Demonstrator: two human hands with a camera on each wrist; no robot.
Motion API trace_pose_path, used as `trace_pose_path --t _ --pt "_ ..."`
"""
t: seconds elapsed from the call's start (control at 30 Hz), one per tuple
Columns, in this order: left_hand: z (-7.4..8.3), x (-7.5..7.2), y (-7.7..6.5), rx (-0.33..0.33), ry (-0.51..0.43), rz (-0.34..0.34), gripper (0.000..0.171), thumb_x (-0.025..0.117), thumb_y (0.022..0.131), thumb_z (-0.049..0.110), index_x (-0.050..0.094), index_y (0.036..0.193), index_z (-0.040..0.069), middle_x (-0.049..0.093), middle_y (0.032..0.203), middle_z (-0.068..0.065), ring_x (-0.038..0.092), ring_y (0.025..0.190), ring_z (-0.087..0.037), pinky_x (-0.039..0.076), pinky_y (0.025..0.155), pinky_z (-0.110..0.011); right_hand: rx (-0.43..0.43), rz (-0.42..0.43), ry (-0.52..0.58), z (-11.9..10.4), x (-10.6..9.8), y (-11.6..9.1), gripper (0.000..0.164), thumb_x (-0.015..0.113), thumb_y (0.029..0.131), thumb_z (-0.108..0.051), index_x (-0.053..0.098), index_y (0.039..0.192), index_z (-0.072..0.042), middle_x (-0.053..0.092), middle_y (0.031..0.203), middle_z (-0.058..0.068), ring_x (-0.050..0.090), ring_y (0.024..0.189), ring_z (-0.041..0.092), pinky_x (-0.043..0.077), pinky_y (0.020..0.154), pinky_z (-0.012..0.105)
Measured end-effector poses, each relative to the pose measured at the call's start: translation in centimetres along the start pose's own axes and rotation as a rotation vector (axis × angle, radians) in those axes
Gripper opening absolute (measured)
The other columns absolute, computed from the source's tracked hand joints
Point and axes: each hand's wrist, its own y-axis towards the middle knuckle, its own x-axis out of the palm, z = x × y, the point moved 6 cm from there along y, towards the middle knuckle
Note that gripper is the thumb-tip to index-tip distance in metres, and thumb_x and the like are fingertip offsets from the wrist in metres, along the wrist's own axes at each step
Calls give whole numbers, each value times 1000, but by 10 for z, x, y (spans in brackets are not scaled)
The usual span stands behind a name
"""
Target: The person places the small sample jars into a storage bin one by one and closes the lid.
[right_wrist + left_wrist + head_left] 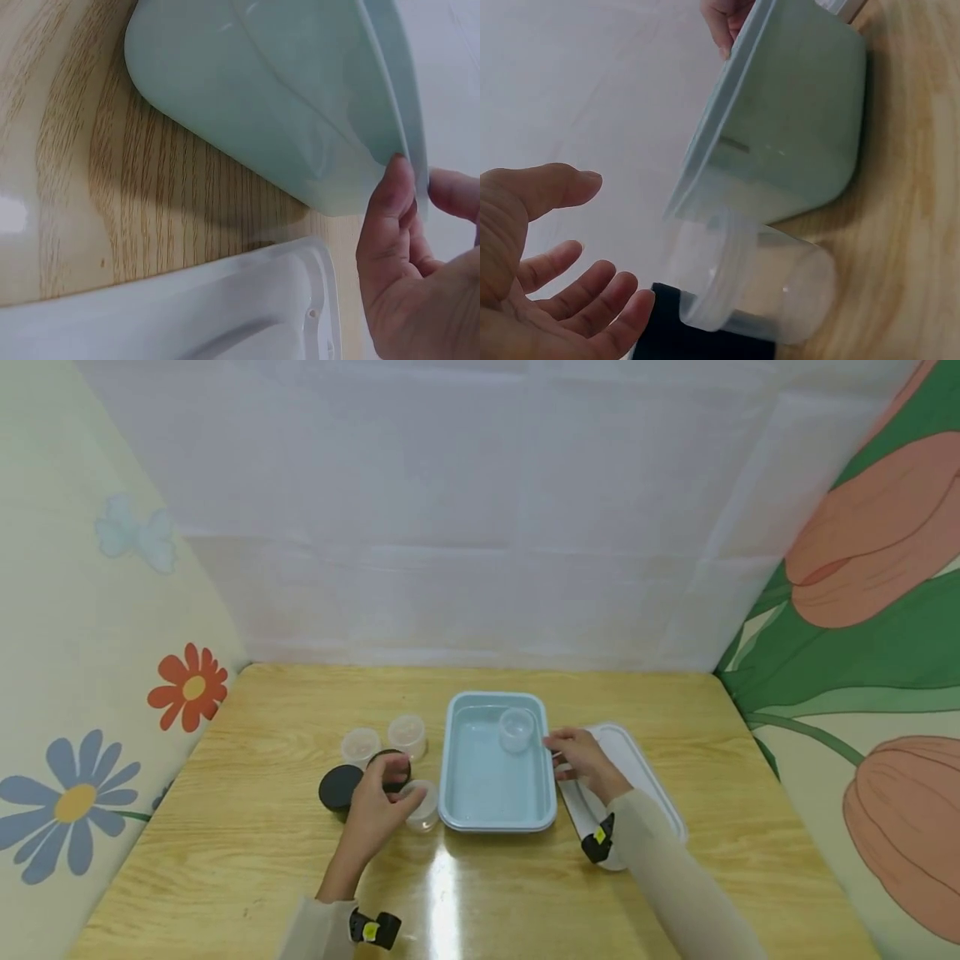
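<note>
At the pale blue container (487,785), right hand (587,762) pinches the rim

Standing on the tabletop (285,860), the container holds one clear cup (516,732) toward its far right corner. Left hand (378,802), fingers loosely spread and grasping nothing, hovers near a second cup (424,815) and two black round pieces (340,787). A white lid (637,764) lies beneath the right forearm (660,852).
</note>
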Motion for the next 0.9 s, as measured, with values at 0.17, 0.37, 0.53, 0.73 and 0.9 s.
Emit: trace_pose_path --t 0.17,0.37,0.53,0.73,0.9 --pt "-9 1 -10 6 3 25 49 74 80 7 51 122 -2 55 121 -19 56 106 -32 53 78 -36 17 22 -23 1 -4 2 32 59 94 -21 56 121 -3 60 90 4 57 71 13 52 58 24" --pt "-20 6 -18 -19 9 36 51 76 80 10 50 123 -1 53 122 -18 54 108 -31 50 82 -33 43 46 -15 2 -5 4 31 60 93 -20 57 119 -3 60 92 5 57 72 14 53 59 25" --pt "-25 11 -23 25 28 86 56 79 75 6 51 123 -2 51 119 -18 54 102 -28 50 82 -36 40 48 -10 2 -5 2 31 60 93 -19 57 118 -2 60 90 4 57 71 13 53 59 25" --pt "-35 17 -29 36 30 148 61 81 70 2 49 122 -5 50 114 -21 55 100 -31 49 81 -39 38 48 -12 2 -6 1 30 61 93 -19 57 117 -2 60 90 4 57 71 13 53 60 25" --pt "-45 21 -30 28 27 173 65 80 70 2 47 125 -6 51 116 -22 55 103 -32 49 80 -34 33 44 -22 2 -7 2 32 60 93 -20 56 119 -1 60 92 4 57 72 13 53 61 26"
